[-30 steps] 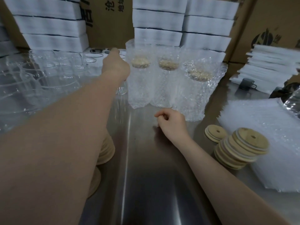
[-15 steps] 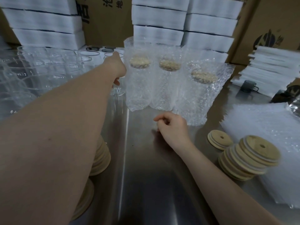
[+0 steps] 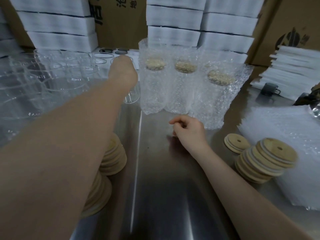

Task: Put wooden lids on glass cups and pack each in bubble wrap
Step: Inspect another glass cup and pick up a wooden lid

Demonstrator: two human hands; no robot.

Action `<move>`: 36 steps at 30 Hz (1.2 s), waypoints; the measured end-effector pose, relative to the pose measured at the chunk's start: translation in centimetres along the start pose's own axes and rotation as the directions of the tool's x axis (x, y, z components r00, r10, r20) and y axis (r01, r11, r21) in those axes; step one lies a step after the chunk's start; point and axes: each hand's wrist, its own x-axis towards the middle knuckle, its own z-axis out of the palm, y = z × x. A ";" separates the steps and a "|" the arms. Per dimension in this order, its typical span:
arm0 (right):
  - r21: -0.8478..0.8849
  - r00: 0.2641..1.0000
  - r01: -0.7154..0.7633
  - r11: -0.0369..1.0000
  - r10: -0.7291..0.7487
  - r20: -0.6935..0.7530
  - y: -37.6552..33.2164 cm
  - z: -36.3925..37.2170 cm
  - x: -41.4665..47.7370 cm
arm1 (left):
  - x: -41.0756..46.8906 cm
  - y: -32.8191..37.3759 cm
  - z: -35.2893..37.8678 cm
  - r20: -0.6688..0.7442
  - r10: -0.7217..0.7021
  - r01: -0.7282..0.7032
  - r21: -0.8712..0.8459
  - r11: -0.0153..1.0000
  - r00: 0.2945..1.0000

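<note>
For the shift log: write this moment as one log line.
left hand: over bare glass cup, grip hidden | right hand: idle on table, empty | wrapped cups: three upright

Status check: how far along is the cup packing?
Done: three wrapped cups stand lidded inside bubble wrap. In hand: the left hand is at a bare glass cup, grip hidden; the right hand rests idle on the table. Left: many bare cups, with lid stacks and bubble-wrap sheets waiting.
</note>
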 end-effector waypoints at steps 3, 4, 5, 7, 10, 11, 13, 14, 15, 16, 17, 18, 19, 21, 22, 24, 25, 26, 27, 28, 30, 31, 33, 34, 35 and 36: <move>0.031 1.000 0.010 0.999 -0.009 -0.030 0.0 -0.1 -0.2 | -1.5 0.6 -0.8 -0.011 -0.001 0.001 0.001 1.000 1.000; 0.037 0.999 0.012 0.999 -0.010 -0.037 0.0 -0.1 -0.3 | -1.9 0.8 -1.0 -0.007 -0.006 0.006 -0.004 1.000 1.000; 0.040 0.999 0.014 0.999 -0.012 -0.045 0.0 -0.1 -0.3 | -2.4 1.0 -1.3 -0.007 -0.009 0.009 -0.013 1.000 1.000; 0.043 0.998 0.020 0.999 -0.017 -0.063 0.0 -0.1 -0.3 | -3.6 1.4 -1.7 -0.014 -0.016 0.015 -0.039 0.999 1.000; 0.023 0.995 0.049 0.999 -0.046 -0.083 -0.1 -0.1 -0.5 | -5.3 1.7 -2.5 -0.050 -0.012 0.010 -0.043 0.999 0.999; 0.011 0.994 0.065 0.998 -0.063 -0.085 -0.2 -0.1 -0.6 | -5.8 1.8 -2.8 -0.059 -0.004 0.002 -0.037 0.999 0.998; 0.009 0.992 0.089 0.996 -0.088 -0.093 -0.4 -0.2 -0.7 | -6.9 2.3 -3.4 -0.075 0.020 -0.023 -0.040 0.999 0.997; 0.020 0.991 0.095 0.995 -0.093 -0.101 -0.5 -0.2 -0.8 | -7.4 2.6 -3.9 -0.088 0.030 -0.033 -0.034 0.999 0.996; 0.045 0.990 0.095 0.994 -0.090 -0.111 -0.7 -0.3 -1.0 | -8.0 3.0 -4.3 -0.110 0.036 -0.038 -0.018 0.999 0.993; 0.097 0.991 0.081 0.992 -0.070 -0.117 -0.8 -0.4 -1.1 | -8.6 3.4 -4.7 -0.137 0.043 -0.044 -0.004 0.999 0.990; 0.183 0.993 0.050 0.982 -0.029 -0.113 -1.1 -0.5 -1.2 | -9.3 3.8 -5.1 -0.158 0.055 -0.055 0.001 0.998 0.986; 0.297 0.995 0.004 0.955 0.026 -0.096 -1.4 -0.6 -1.5 | -10.2 4.2 -5.3 -0.174 0.065 -0.068 -0.008 0.998 0.983; 0.425 0.994 -0.050 0.904 0.085 -0.064 -1.8 -0.8 -1.6 | -11.1 4.5 -5.4 -0.191 0.073 -0.080 -0.029 0.996 0.979; 0.634 0.983 -0.168 0.755 0.173 0.055 -2.4 -1.4 -1.8 | -13.2 4.9 -5.3 -0.227 0.078 -0.102 -0.097 0.990 0.971; 0.702 0.972 -0.230 0.674 0.188 0.139 -2.6 -1.8 -1.7 | -14.1 5.0 -5.0 -0.238 0.081 -0.117 -0.143 0.983 0.968; 0.784 0.932 -0.358 0.507 0.138 0.336 -2.7 -2.6 -1.7 | -16.0 4.8 -4.2 -0.250 0.094 -0.162 -0.267 0.950 0.964; 0.794 0.903 -0.415 0.445 0.094 0.419 -2.6 -2.9 -1.8 | -16.7 4.7 -3.7 -0.251 0.098 -0.182 -0.337 0.924 0.963; 0.783 0.873 -0.462 0.417 0.056 0.485 -2.5 -3.2 -2.0 | -17.4 4.4 -3.2 -0.246 0.099 -0.196 -0.410 0.891 0.964; 0.764 0.844 -0.496 0.412 0.020 0.537 -2.3 -3.5 -2.2 | -17.8 4.2 -2.7 -0.241 0.096 -0.205 -0.482 0.852 0.966; 0.744 0.819 -0.516 0.424 -0.013 0.574 -2.0 -3.8 -2.3 | -18.1 4.0 -2.3 -0.235 0.090 -0.208 -0.545 0.812 0.968; 0.712 0.786 -0.523 0.469 -0.058 0.616 -1.6 -4.4 -2.5 | -18.1 3.7 -1.6 -0.237 0.072 -0.212 -0.643 0.736 0.969; 0.701 0.781 -0.514 0.495 -0.068 0.621 -1.6 -4.7 -2.5 | -18.1 3.5 -1.2 -0.239 0.062 -0.213 -0.680 0.701 0.969; 0.699 0.796 -0.489 0.523 -0.061 0.602 -1.7 -4.9 -2.4 | -18.2 3.1 -0.2 -0.224 0.054 -0.207 -0.744 0.636 0.973; 0.709 0.800 -0.490 0.508 -0.061 0.597 -1.9 -4.9 -2.4 | -18.5 2.7 0.4 -0.203 0.057 -0.196 -0.772 0.605 0.977; 0.722 0.804 -0.492 0.486 -0.066 0.591 -2.1 -4.8 -2.4 | -18.9 2.2 1.2 -0.176 0.059 -0.177 -0.793 0.583 0.983; 0.738 0.808 -0.490 0.464 -0.075 0.584 -2.3 -4.8 -2.4 | -19.3 1.7 1.9 -0.143 0.062 -0.153 -0.808 0.570 0.988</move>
